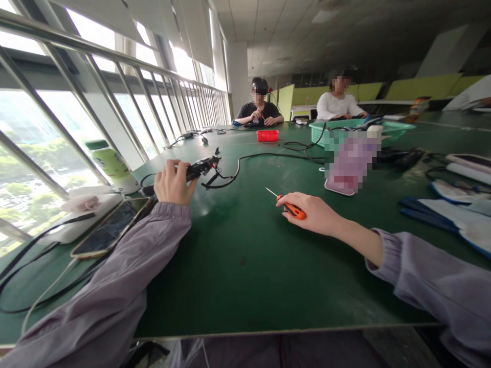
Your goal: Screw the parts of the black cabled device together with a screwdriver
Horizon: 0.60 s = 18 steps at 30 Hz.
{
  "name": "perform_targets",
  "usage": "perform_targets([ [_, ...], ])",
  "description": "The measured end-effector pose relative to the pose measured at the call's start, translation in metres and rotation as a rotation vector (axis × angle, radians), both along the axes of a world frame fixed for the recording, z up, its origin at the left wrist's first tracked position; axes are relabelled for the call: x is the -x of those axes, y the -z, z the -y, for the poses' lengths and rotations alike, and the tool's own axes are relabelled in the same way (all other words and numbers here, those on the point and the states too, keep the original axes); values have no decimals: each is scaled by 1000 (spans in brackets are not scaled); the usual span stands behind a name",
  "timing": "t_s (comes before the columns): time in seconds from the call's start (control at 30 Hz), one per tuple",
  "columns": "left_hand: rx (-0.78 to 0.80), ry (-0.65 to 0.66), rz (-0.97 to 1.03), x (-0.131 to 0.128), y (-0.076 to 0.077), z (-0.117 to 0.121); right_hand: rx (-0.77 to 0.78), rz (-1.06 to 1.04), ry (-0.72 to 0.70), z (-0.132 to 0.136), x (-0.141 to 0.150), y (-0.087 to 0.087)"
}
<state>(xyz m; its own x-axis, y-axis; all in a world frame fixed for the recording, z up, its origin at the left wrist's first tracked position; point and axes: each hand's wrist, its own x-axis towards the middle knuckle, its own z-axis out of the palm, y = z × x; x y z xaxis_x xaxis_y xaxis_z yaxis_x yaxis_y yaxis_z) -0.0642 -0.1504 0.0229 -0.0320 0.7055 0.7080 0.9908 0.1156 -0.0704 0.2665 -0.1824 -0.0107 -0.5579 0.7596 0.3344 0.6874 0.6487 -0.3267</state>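
Observation:
My left hand [173,182] is closed around a black elongated device [202,167] above the left part of the table. Thin wires and small parts stick out at the device's far end, and a black cable [261,154] lies on the table near it. What kind of device it is I cannot make out. Low over the table on the right, my right hand [312,210] has its fingers closed on a screwdriver [294,211] with an orange and black handle. Its thin metal shaft points away to the upper left, touching nothing. The palm side of both hands is hidden.
A phone [112,226], a white case [82,219] and a green-capped bottle [113,166] stand left, by the railing. Ahead are a red box [267,136], a teal basket [397,134] and a blurred pink phone [347,171]. Gloves [448,217] lie right. Other people sit beyond.

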Motion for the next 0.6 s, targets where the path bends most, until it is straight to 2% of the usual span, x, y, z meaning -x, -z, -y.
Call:
perform_targets([
  [0.1, 45, 155, -13, -26, 10, 4, -21, -110, 104, -2, 0, 3],
  [0.27, 221, 501, -163, -75, 29, 4, -36, -304, 255, -9, -4, 6],
  [0.43, 301, 638, -206, -110, 35, -9, -51, -301, 295, -9, -3, 8],
  [0.6, 294, 638, -162, -118, 40, -19, -14, -253, 323, -10, -3, 10],
])
